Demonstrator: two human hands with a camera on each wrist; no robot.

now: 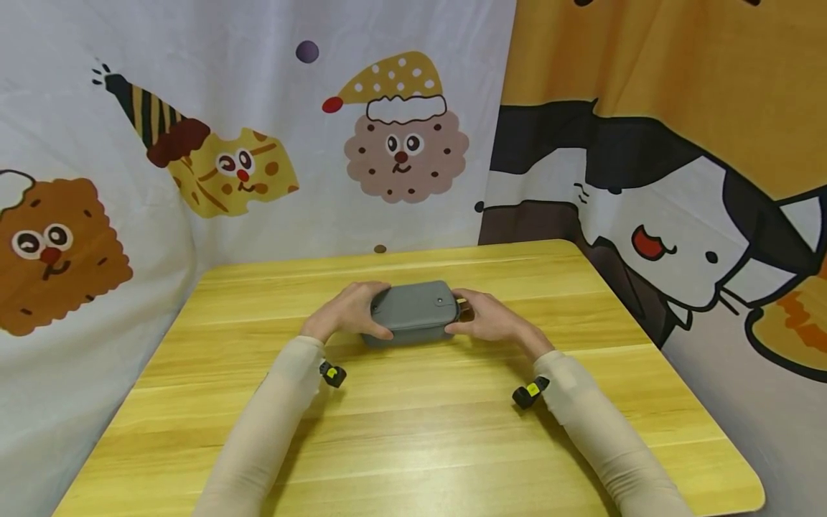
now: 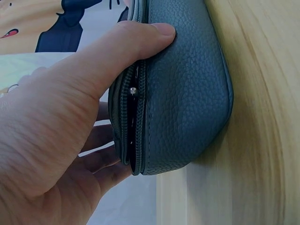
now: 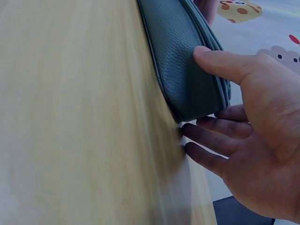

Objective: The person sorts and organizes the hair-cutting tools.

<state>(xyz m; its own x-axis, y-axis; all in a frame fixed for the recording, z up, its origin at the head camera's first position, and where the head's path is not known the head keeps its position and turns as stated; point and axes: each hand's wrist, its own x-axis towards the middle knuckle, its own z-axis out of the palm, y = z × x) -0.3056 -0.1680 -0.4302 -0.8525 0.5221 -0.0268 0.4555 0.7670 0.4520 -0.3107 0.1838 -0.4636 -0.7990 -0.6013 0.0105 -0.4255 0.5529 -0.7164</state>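
Note:
A grey leather-look zip pouch [image 1: 413, 307] lies on the wooden table, flap side up, with small metal studs on top. At its left end my left hand [image 1: 349, 310] grips it, thumb on the front and fingers reaching behind. The left wrist view shows the zipper [image 2: 140, 117] parted at that end, with a small metal bead in the gap; the contents cannot be made out. My right hand [image 1: 489, 317] holds the right end, thumb [image 3: 220, 61] against the front wall and fingers round the end. A brownish loop shows beside the right fingers.
The light wooden table [image 1: 413, 431] has rounded corners. Behind it hangs a white curtain [image 1: 258, 93] with cartoon biscuits, and at the right an orange one [image 1: 639, 64] with a cartoon cat. A small black camera sits on each wrist, over beige sleeves.

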